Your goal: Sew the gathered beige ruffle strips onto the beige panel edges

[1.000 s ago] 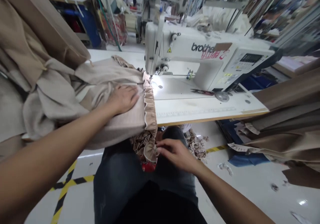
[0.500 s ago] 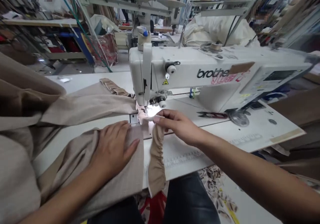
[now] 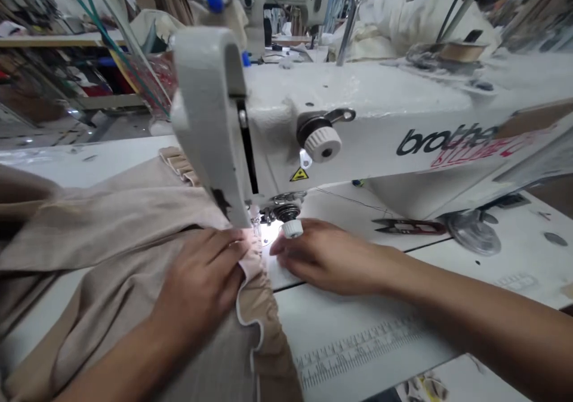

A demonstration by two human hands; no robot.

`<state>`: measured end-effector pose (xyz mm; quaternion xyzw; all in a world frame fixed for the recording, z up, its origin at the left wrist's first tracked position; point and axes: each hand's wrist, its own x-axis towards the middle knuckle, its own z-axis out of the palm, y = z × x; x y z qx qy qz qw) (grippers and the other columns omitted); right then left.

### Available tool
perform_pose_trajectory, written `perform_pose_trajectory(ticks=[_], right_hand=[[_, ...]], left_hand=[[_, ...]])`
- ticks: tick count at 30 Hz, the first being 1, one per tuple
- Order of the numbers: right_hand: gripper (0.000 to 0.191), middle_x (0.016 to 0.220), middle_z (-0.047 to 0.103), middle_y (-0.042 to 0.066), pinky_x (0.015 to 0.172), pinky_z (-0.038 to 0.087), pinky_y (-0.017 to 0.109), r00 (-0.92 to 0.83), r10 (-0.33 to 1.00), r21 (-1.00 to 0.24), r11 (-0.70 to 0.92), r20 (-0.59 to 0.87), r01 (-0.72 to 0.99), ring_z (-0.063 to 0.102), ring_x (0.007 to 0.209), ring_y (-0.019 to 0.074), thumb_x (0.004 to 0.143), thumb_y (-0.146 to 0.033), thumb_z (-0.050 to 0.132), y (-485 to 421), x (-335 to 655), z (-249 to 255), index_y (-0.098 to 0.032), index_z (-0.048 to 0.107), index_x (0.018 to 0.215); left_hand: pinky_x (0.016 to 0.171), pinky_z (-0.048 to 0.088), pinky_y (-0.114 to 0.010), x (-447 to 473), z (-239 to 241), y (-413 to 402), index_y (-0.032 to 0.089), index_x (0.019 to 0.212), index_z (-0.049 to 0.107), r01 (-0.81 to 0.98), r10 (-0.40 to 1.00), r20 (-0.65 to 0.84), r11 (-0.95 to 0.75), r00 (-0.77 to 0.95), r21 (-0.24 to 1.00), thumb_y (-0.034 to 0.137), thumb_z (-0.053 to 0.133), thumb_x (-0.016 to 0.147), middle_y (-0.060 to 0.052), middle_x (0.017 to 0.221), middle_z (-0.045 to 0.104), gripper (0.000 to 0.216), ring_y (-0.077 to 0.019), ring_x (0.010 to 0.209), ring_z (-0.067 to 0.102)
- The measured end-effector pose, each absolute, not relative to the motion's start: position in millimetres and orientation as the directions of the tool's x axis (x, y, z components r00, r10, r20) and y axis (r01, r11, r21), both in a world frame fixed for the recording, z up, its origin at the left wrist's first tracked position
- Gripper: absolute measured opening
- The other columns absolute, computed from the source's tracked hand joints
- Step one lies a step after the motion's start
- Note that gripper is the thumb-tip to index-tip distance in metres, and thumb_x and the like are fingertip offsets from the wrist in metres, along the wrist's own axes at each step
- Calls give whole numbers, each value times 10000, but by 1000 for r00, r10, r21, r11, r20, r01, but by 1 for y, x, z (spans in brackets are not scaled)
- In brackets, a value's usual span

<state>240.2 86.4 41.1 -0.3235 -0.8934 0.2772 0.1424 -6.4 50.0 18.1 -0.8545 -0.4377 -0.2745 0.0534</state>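
My left hand [image 3: 201,282] lies flat, fingers stretched out, on beige fabric [image 3: 111,252], its fingertips close to the lit needle area [image 3: 264,232] of a white Brother sewing machine [image 3: 358,133]. A gathered ruffle strip [image 3: 259,306] runs along the fabric's edge, from the needle down toward me. To the right of the needle, my right hand [image 3: 322,255] rests on the machine bed with its fingers together at the ruffle's end; whether it pinches the ruffle is hidden.
Thread snips [image 3: 409,227] and a round metal disc [image 3: 474,238] lie on the white table [image 3: 380,342] at right. A printed ruler [image 3: 358,348] runs along the front edge. More ruffle [image 3: 176,163] shows behind the machine head. Shelves and piled cloth fill the background.
The view has closed in on the needle. My right hand has lowered the ruffle's end from a lifted pinch down onto the bed. My left hand slid closer to the needle.
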Motion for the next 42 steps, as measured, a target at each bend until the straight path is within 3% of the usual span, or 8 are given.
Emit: perform_pose_trajectory(ticks=[3,6,14,21,26,35,39,42], right_hand=[[334,1210,720,79,972,491,454,-738,645,-451,728,197,516,626,1129,292,1030,-325,564,86,237,21,-272,697,1332],[389,1297,670,98,1011,441,493,-750,633,-339,760,193,555,571,1193,324,1035,-440,570,80,229,10,-285,649,1383],[391,1281,655,107,1027,389,504,-711,671,-290,737,210,610,526,1203,341,1041,-500,545,79,227,7,-271,663,1335],[382,1323,638,112,1060,361,503,-697,693,-344,710,185,614,511,1247,340,1039,-502,554,78,229,7,-269,678,1315],[404,1418,590,127,1099,329,503,-696,709,-337,687,115,644,474,1307,335,1059,-511,512,77,230,13,-249,679,1317],[415,1468,564,123,1152,305,479,-700,709,-346,679,84,647,422,1379,310,1074,-472,500,78,231,16,-252,650,1393],[383,1473,565,119,1184,299,513,-701,709,-388,670,81,633,424,1408,320,1062,-466,532,81,234,20,-247,701,1328],[308,1345,655,93,1126,408,467,-683,730,-498,603,30,623,558,1292,287,1040,-442,577,96,240,31,-249,759,1195]], left_hand=[[869,651,-494,-14,11,51,351,1116,742,784,846,444,-480,294,395,261,540,923,-20,1126,797,293,-277,993,762],[818,668,-440,-13,7,51,371,1084,689,748,856,439,-476,272,463,253,568,909,22,1073,802,244,-250,970,771],[773,666,-437,-10,8,58,305,1143,675,724,693,489,-670,530,163,163,502,926,-76,1073,777,312,-273,952,756],[709,685,-373,-7,13,54,363,1080,748,708,792,451,-590,413,388,286,500,1005,3,1006,815,271,-225,882,787],[666,645,-342,-14,6,51,308,1147,750,724,748,458,-632,480,276,234,501,996,-35,1023,799,301,-215,849,759],[908,489,-495,-17,1,45,199,1207,676,725,674,424,-686,605,57,156,459,998,-153,1211,664,305,-346,1159,551],[885,456,-463,-15,1,47,196,1236,651,708,667,408,-703,623,68,143,445,1010,-153,1254,644,311,-339,1179,537],[925,443,-433,-18,-2,49,208,1251,641,689,671,396,-714,627,120,107,456,996,-114,1308,650,331,-302,1215,536]])
